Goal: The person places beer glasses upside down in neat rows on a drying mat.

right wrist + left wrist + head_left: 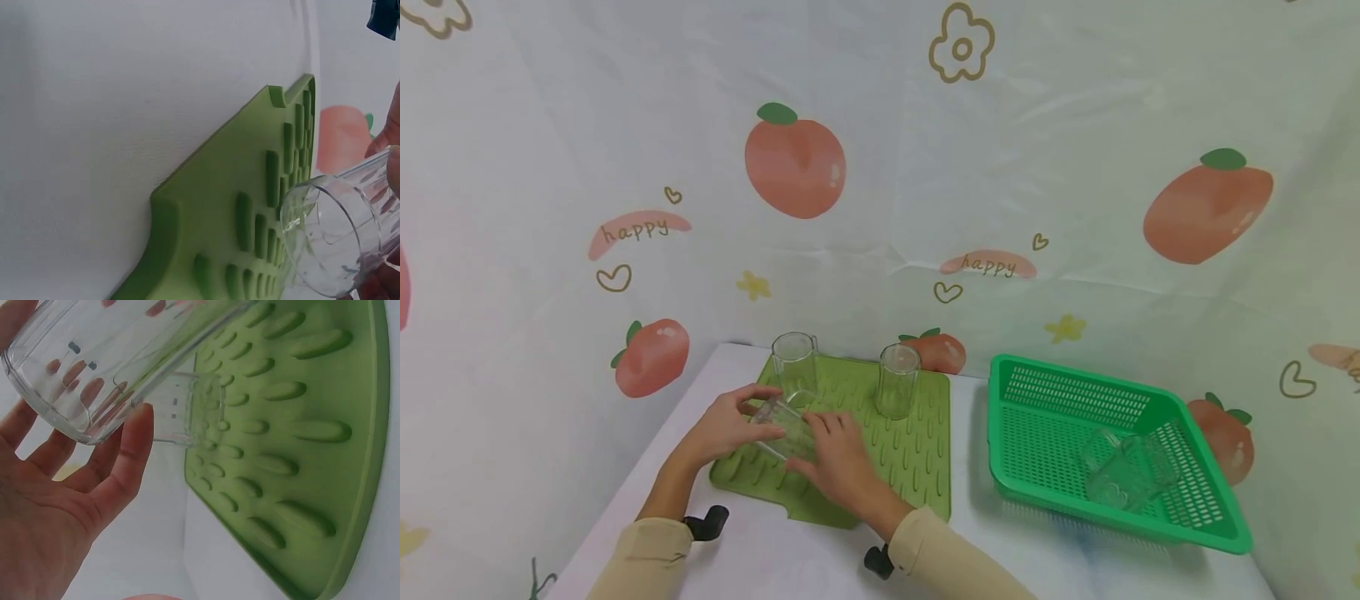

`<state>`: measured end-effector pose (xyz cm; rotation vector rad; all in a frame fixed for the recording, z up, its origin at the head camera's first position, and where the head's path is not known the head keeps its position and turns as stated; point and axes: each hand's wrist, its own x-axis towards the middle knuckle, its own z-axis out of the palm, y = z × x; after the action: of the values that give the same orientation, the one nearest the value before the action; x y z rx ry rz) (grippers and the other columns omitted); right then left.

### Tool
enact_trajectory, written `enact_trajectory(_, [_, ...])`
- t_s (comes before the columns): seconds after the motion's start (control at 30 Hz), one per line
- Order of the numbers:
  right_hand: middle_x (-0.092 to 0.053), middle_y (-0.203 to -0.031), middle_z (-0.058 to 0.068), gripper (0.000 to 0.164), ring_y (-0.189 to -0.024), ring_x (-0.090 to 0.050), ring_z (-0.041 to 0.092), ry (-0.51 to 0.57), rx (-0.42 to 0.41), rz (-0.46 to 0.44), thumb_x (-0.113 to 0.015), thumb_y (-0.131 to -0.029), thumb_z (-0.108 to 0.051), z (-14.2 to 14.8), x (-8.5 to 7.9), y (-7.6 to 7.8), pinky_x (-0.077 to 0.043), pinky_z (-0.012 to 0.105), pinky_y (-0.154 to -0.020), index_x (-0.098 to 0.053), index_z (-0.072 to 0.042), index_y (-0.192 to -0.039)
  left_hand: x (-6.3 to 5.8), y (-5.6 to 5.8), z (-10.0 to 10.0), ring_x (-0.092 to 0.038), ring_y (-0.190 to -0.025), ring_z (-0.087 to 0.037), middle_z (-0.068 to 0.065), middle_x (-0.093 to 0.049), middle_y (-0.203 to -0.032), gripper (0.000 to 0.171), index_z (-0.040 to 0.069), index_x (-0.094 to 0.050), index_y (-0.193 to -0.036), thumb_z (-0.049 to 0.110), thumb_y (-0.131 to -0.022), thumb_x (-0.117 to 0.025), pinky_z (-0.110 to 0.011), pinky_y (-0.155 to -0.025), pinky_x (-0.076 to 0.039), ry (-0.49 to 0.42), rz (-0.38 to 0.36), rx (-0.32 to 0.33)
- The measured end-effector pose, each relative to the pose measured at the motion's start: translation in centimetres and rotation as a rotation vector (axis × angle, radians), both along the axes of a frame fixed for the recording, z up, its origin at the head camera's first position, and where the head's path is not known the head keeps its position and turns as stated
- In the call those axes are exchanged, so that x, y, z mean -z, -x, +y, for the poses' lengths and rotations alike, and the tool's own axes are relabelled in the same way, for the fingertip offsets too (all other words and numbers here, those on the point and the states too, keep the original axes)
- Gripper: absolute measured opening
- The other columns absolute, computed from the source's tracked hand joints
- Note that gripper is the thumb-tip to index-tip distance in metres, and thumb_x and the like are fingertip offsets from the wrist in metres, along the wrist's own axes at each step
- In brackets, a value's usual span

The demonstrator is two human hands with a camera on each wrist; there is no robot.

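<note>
Tilted over the green draining mat (928, 458), a clear glass mug (786, 432) is between both hands. My left hand (726, 427) grips its base end; in the left wrist view, the left hand (75, 487) has its fingers spread around the thick bottom. With thumb and fingers on opposite sides, my right hand (844, 462) holds the other end. The open mouth of the glass mug (331, 237) faces the right wrist camera. Behind it, one glass mug (795, 367) stands on the mat at the back left and another glass (898, 383) at the back right.
A green plastic basket (1022, 492) stands right of the mat, with a glass mug (1123, 483) lying on its side within. White cloth (745, 550) covers the table. A printed curtain (880, 208) hangs close behind the mat and basket.
</note>
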<state>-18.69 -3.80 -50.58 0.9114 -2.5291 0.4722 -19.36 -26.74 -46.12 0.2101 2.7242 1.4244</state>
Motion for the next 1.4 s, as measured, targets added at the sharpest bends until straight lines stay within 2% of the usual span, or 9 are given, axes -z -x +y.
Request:
enact_trajectory(0.2, [-0.067,-0.132,0.004,0.084,-0.117,-0.056,0.019,-0.013,0.000,-0.146,-0.076,-0.083,-0.062,-0.6,-0.4,0.0,-0.048,0.032,-0.099,-0.053,-0.009,-0.144,-0.3,0.1,0.1,-0.062,-0.115,-0.034,-0.014,-0.064,-0.137,0.067,0.014,-0.063,-0.138,0.033,-0.079,-0.088,-0.034,-0.074,-0.054,0.015,-0.006,0.019])
enact_trajectory(0.37, [-0.067,-0.131,0.002,0.080,-0.115,-0.053,0.016,0.020,0.006,-0.238,-0.077,-0.083,-0.061,-0.7,-0.2,0.2,-0.048,0.028,-0.094,-0.054,-0.013,-0.143,-0.4,0.0,-0.5,-0.061,-0.124,-0.039,-0.015,-0.059,-0.146,0.059,0.015,-0.060,-0.141,0.034,-0.090,-0.079,-0.040,-0.085,-0.057,0.013,-0.021,0.073])
enact_trajectory(0.43, [-0.066,-0.132,0.001,0.079,-0.113,-0.052,0.015,0.039,0.009,-0.273,-0.076,-0.084,-0.060,-0.7,-0.1,0.3,-0.048,0.026,-0.092,-0.053,-0.014,-0.144,-0.4,0.1,-0.9,-0.060,-0.129,-0.040,-0.015,-0.057,-0.148,0.052,0.014,-0.058,-0.142,0.037,-0.096,-0.070,-0.047,-0.092,-0.056,-0.002,-0.035,0.063])
enact_trajectory(0.53, [-0.065,-0.133,0.000,0.079,-0.112,-0.051,0.014,0.078,0.014,-0.304,-0.077,-0.084,-0.059,-0.7,-0.1,0.3,-0.049,0.026,-0.090,-0.054,-0.014,-0.144,-0.3,0.3,-1.8,-0.057,-0.133,-0.042,-0.017,-0.057,-0.148,0.051,0.012,-0.057,-0.143,0.045,-0.103,-0.058,-0.057,-0.100,-0.052,0.006,-0.042,0.002])
enact_trajectory(0.67, [-0.066,-0.130,0.000,0.078,-0.112,-0.054,0.014,0.131,0.014,-0.317,-0.079,-0.083,-0.057,-0.7,-0.3,0.3,-0.050,0.026,-0.091,-0.055,-0.013,-0.143,0.6,0.9,-2.8,-0.052,-0.137,-0.045,-0.019,-0.057,-0.147,0.060,0.009,-0.055,-0.144,0.053,-0.104,-0.051,-0.062,-0.105,-0.047,0.088,-0.030,-0.088])
enact_trajectory(0.83, [-0.067,-0.128,0.001,0.078,-0.114,-0.057,0.016,0.206,0.016,-0.361,-0.081,-0.082,-0.055,-0.6,-0.3,0.3,-0.053,0.029,-0.091,-0.055,-0.011,-0.141,1.8,1.8,-3.6,-0.047,-0.139,-0.048,-0.023,-0.056,-0.146,0.062,0.004,-0.054,-0.143,0.052,-0.104,-0.052,-0.064,-0.108,-0.045,0.169,-0.036,-0.130])
enact_trajectory(1.0, [-0.065,-0.128,0.002,0.078,-0.116,-0.061,0.017,0.283,0.018,-0.425,-0.082,-0.082,-0.052,-0.5,0.1,0.4,-0.055,0.032,-0.091,-0.054,-0.010,-0.141,2.9,2.8,-4.2,-0.044,-0.140,-0.052,-0.027,-0.054,-0.148,0.057,0.001,-0.053,-0.144,0.043,-0.105,-0.054,-0.065,-0.109,-0.042,0.256,-0.041,-0.137])
enact_trajectory(1.2, [-0.065,-0.125,0.004,0.073,-0.110,-0.064,0.016,0.358,-0.017,-0.449,-0.084,-0.083,-0.046,-0.9,0.4,0.8,-0.056,0.024,-0.086,-0.053,-0.009,-0.138,4.2,3.5,-4.4,-0.034,-0.140,-0.060,-0.033,-0.048,-0.150,0.053,0.002,-0.055,-0.143,0.036,-0.103,-0.058,-0.073,-0.111,-0.033,0.402,-0.017,-0.117])
enact_trajectory(1.4, [-0.063,-0.128,0.005,0.071,-0.110,-0.067,0.018,0.394,-0.013,-0.526,-0.083,-0.084,-0.043,-1.2,0.1,1.2,-0.057,0.022,-0.085,-0.052,-0.009,-0.138,5.6,3.8,-4.3,-0.027,-0.141,-0.065,-0.035,-0.035,-0.156,0.064,0.006,-0.050,-0.149,0.048,-0.101,-0.057,-0.080,-0.106,-0.030,0.503,0.007,-0.126])
